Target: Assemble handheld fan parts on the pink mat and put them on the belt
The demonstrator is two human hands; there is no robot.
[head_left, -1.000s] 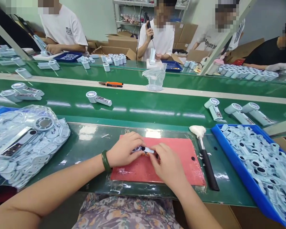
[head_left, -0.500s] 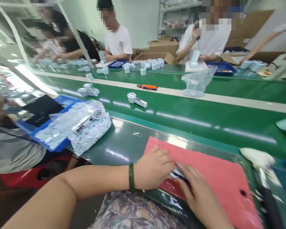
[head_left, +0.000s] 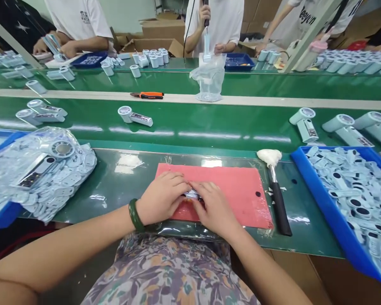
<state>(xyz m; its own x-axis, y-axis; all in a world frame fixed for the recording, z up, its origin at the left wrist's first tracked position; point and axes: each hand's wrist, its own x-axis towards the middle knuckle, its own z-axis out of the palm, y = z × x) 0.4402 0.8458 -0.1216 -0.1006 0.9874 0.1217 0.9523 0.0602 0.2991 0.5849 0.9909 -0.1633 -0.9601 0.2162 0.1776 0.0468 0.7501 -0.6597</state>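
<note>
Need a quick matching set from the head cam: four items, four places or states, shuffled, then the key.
Items:
1. green bangle
2. orange-handled pliers
3. blue tray
4. red mat

Places or states:
A. under the left hand and right hand
B. full of pale blue parts
C. on the left wrist
D. on the pale strip between the green belts

Pairs: 1-C, 2-D, 3-B, 4-A

Bright overhead glare streaks the green conveyor belt, edges bowed

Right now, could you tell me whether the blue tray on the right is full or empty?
Full: the tray is heaped with pale blue parts.
</note>
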